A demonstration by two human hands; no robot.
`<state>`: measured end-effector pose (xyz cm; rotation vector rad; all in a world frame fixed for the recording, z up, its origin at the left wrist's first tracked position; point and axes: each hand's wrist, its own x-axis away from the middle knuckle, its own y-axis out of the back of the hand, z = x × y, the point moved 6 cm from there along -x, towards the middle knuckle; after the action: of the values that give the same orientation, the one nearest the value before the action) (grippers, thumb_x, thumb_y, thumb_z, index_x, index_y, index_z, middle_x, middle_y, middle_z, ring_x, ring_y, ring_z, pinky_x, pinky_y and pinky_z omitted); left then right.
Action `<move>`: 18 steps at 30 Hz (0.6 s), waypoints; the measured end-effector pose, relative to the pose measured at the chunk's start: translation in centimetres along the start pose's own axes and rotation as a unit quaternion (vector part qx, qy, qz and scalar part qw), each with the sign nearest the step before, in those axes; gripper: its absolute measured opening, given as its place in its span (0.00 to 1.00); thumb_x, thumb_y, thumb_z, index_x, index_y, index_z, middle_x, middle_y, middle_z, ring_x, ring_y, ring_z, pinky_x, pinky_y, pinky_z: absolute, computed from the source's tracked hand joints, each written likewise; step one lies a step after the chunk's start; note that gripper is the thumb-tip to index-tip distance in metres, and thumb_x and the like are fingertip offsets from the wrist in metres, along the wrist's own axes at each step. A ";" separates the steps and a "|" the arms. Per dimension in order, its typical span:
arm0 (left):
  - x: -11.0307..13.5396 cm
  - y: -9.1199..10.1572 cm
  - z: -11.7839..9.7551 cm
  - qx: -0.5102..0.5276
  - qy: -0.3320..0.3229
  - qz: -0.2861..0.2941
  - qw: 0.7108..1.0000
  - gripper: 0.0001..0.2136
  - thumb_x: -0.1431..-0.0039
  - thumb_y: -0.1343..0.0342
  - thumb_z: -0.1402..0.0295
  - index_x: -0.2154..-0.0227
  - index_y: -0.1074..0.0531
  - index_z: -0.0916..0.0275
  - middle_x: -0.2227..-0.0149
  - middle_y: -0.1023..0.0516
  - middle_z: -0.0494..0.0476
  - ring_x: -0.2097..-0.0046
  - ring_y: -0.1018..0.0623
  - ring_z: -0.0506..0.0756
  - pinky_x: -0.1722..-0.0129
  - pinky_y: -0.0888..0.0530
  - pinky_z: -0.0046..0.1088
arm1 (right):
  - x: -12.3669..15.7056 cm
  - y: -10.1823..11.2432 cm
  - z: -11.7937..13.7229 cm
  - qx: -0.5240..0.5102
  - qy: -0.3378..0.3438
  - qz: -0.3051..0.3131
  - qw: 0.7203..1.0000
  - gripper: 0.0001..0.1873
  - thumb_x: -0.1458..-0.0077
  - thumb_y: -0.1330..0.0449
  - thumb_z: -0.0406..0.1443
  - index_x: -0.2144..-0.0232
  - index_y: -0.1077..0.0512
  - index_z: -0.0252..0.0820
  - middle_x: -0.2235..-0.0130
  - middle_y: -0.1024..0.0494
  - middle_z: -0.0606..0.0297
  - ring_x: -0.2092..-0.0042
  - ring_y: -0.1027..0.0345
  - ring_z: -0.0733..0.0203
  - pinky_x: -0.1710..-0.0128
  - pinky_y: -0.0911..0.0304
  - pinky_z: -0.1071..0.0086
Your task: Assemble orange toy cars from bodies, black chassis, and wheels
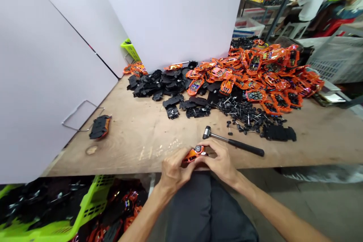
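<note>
Between my two hands, at the front edge of the wooden table, is a small orange toy car (194,155), with one dark wheel showing on top. My left hand (175,164) is closed around one end of the car. At the other end, my right hand (219,159) grips it between thumb and fingers. The car's underside is hidden from me. Just beyond my right hand lies a hammer (244,146) with a black handle and a metal head. A pair of wheels on an axle (229,127) rests behind it.
Orange car bodies (255,72) are heaped at the back right. Black chassis plates (159,83) and wheel axles (241,113) lie in front. An assembled car (100,127) lies at left near a wire stand (82,117). A green basket (87,208) stands below; a person (313,0) sits far off.
</note>
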<state>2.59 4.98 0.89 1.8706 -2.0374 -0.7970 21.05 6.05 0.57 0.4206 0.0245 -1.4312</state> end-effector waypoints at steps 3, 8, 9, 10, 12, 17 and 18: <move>0.5 0.7 -0.1 0.137 0.086 -0.073 0.984 0.16 0.50 0.27 0.62 0.57 0.19 0.56 0.58 0.15 0.58 0.56 0.18 0.63 0.52 0.23 0.39 | 0.0 0.5 0.7 -0.014 -0.005 -0.003 1.000 0.35 0.47 0.25 0.43 0.40 0.31 0.49 0.42 0.23 0.56 0.41 0.27 0.46 0.40 0.30 0.52; 0.3 -0.5 -0.2 0.405 0.145 -0.109 0.896 0.24 0.52 0.27 0.53 0.56 0.25 0.59 0.57 0.17 0.58 0.55 0.19 0.61 0.51 0.23 0.39 | -0.2 -1.1 0.3 -0.004 0.013 -0.004 1.000 0.23 0.39 0.32 0.41 0.44 0.30 0.52 0.46 0.20 0.60 0.46 0.23 0.49 0.46 0.24 0.57; 0.1 -0.4 -0.3 0.431 0.139 -0.101 0.886 0.24 0.49 0.29 0.52 0.55 0.26 0.59 0.56 0.17 0.59 0.55 0.19 0.61 0.51 0.23 0.38 | -0.6 -1.3 0.4 0.007 0.027 -0.006 1.000 0.17 0.37 0.34 0.39 0.46 0.29 0.52 0.50 0.19 0.61 0.50 0.21 0.50 0.50 0.23 0.58; 0.1 -0.1 -0.4 0.431 0.130 -0.094 0.888 0.24 0.47 0.30 0.51 0.54 0.26 0.59 0.55 0.18 0.59 0.54 0.19 0.60 0.51 0.24 0.37 | -0.9 -1.4 0.8 0.028 0.049 0.003 0.998 0.14 0.35 0.36 0.37 0.48 0.29 0.51 0.52 0.19 0.62 0.52 0.21 0.51 0.52 0.23 0.59; 0.1 0.7 -0.6 0.362 0.115 -0.075 0.922 0.22 0.46 0.30 0.52 0.54 0.26 0.60 0.56 0.19 0.58 0.54 0.20 0.59 0.52 0.25 0.33 | -1.7 -1.5 2.0 0.090 0.109 0.064 0.988 0.14 0.34 0.40 0.34 0.48 0.28 0.51 0.53 0.19 0.60 0.53 0.22 0.50 0.54 0.24 0.58; 0.5 0.9 0.6 0.234 0.132 -0.053 0.962 0.14 0.38 0.36 0.55 0.61 0.24 0.61 0.63 0.21 0.55 0.62 0.23 0.55 0.59 0.27 0.28 | -2.9 -1.4 3.1 0.201 0.161 0.209 0.943 0.14 0.32 0.45 0.29 0.49 0.27 0.48 0.55 0.21 0.57 0.55 0.24 0.49 0.56 0.26 0.57; 0.6 0.5 1.0 0.241 0.140 -0.052 0.959 0.13 0.37 0.37 0.55 0.61 0.24 0.61 0.63 0.20 0.55 0.62 0.23 0.55 0.60 0.27 0.28 | -3.0 -1.4 2.8 0.194 0.150 0.212 0.946 0.13 0.33 0.44 0.30 0.50 0.27 0.47 0.55 0.21 0.57 0.55 0.25 0.50 0.56 0.27 0.58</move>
<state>1.52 4.67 0.29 2.2003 -2.0859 -0.0326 18.62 7.99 3.61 0.9102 -0.0991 -0.9313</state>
